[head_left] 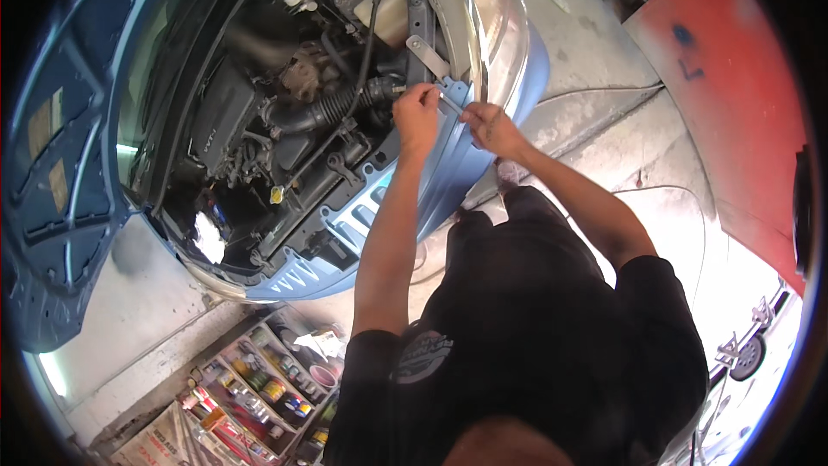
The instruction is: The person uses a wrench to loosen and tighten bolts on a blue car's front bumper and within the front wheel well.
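Observation:
I lean over the front of a blue car [444,160], where both my hands work at the corner beside the headlight [502,30]. My left hand [417,121] is closed in a pinch above the blue front panel's top edge; what its fingertips hold is too small to make out. Just to its right, my right hand [493,129] is closed on the end of a slim, light-coloured rod-like piece [451,104]. That piece slants up from the right fingers toward the left fingertips, and its exact kind cannot be told. A flat metal bracket [425,55] lies beyond the left hand.
The engine bay [302,142] lies open on the left, with a ribbed black air hose [345,106] near my left hand. The raised hood [69,147] stands at far left. Below is a shelf of cans and bottles [267,388]; a red panel [724,103] stands right.

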`<state>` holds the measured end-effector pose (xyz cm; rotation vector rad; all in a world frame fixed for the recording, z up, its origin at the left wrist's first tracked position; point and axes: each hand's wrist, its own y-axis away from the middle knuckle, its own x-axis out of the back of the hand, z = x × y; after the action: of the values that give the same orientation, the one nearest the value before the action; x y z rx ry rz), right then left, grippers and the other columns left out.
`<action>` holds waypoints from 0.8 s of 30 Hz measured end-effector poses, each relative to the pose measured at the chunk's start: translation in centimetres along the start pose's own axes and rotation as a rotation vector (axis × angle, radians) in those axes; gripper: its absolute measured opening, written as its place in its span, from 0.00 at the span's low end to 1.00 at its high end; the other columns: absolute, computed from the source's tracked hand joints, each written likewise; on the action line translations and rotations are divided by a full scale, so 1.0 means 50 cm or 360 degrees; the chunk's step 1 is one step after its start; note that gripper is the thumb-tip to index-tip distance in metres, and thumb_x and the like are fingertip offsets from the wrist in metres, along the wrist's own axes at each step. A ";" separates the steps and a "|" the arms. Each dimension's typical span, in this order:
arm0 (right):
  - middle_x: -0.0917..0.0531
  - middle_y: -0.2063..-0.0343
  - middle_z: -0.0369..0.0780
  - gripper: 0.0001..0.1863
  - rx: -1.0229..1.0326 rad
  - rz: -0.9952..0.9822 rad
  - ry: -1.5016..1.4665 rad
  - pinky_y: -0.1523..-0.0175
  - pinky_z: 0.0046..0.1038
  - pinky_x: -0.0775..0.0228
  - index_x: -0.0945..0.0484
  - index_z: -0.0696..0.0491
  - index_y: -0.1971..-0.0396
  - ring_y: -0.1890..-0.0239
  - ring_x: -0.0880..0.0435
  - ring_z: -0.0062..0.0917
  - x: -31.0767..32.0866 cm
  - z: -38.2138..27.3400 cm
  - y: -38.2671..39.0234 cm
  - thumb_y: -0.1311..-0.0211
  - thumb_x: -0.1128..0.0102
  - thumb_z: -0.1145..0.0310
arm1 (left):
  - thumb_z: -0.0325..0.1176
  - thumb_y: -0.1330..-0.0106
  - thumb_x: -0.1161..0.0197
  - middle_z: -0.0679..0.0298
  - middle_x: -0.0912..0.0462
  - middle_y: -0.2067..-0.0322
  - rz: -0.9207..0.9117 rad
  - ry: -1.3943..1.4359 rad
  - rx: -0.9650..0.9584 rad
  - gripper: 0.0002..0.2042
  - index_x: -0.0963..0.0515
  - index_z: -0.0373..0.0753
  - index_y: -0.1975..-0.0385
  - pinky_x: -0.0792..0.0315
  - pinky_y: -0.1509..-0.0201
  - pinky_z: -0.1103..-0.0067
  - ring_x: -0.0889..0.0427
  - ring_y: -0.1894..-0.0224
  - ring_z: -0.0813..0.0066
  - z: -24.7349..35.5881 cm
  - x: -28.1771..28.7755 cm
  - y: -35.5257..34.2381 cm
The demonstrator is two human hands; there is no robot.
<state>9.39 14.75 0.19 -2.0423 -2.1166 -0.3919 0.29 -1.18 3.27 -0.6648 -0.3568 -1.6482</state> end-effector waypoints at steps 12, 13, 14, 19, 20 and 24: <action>0.24 0.87 0.39 0.12 -0.0405 -0.0688 0.0248 0.85 0.29 0.33 0.19 0.61 0.72 0.88 0.25 0.24 0.172 -0.032 -0.177 0.36 0.44 0.67 | 0.30 0.38 0.37 0.53 0.15 0.70 0.0083 -0.0396 -0.0044 0.04 0.17 0.38 0.71 0.23 0.60 0.61 0.15 0.66 0.49 0.012 -0.018 -0.002; 0.24 0.87 0.40 0.12 -0.0498 -0.0629 0.0224 0.84 0.29 0.33 0.19 0.60 0.71 0.89 0.26 0.24 0.161 -0.036 -0.166 0.34 0.44 0.66 | 0.30 0.38 0.37 0.53 0.15 0.70 0.0087 -0.0393 -0.0047 0.04 0.17 0.38 0.71 0.23 0.60 0.61 0.15 0.65 0.49 0.016 -0.015 -0.003; 0.23 0.85 0.41 0.11 -0.0499 -0.0602 0.0220 0.84 0.29 0.33 0.19 0.59 0.70 0.89 0.26 0.24 0.156 -0.038 -0.150 0.34 0.44 0.67 | 0.30 0.38 0.37 0.53 0.15 0.70 0.0090 -0.0384 -0.0047 0.04 0.17 0.39 0.71 0.23 0.60 0.60 0.15 0.65 0.49 0.017 -0.015 -0.003; 0.26 0.85 0.40 0.11 0.0551 0.0279 0.0187 0.79 0.28 0.34 0.20 0.58 0.64 0.86 0.26 0.23 0.013 0.111 -0.059 0.27 0.51 0.68 | 0.31 0.38 0.36 0.54 0.14 0.69 0.0073 -0.0429 -0.0047 0.04 0.16 0.41 0.71 0.22 0.59 0.60 0.15 0.65 0.48 0.028 -0.018 -0.012; 0.26 0.85 0.39 0.12 0.0239 0.0223 0.0085 0.78 0.28 0.34 0.20 0.58 0.63 0.86 0.26 0.23 -0.004 0.086 -0.042 0.26 0.51 0.67 | 0.31 0.38 0.36 0.54 0.14 0.69 0.0075 -0.0436 -0.0045 0.04 0.16 0.41 0.71 0.22 0.59 0.60 0.15 0.65 0.48 0.017 -0.015 -0.007; 0.27 0.86 0.38 0.15 -0.0296 0.0276 -0.0086 0.75 0.31 0.34 0.21 0.59 0.63 0.82 0.25 0.24 -0.060 -0.001 0.006 0.23 0.51 0.63 | 0.31 0.38 0.36 0.55 0.14 0.69 0.0098 -0.0453 -0.0111 0.04 0.16 0.40 0.71 0.23 0.59 0.61 0.15 0.66 0.49 0.010 -0.022 -0.002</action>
<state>9.82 11.86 -0.64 -2.3433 -1.9774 -0.5296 0.36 -0.02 3.01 -0.9581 -0.4797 -1.5148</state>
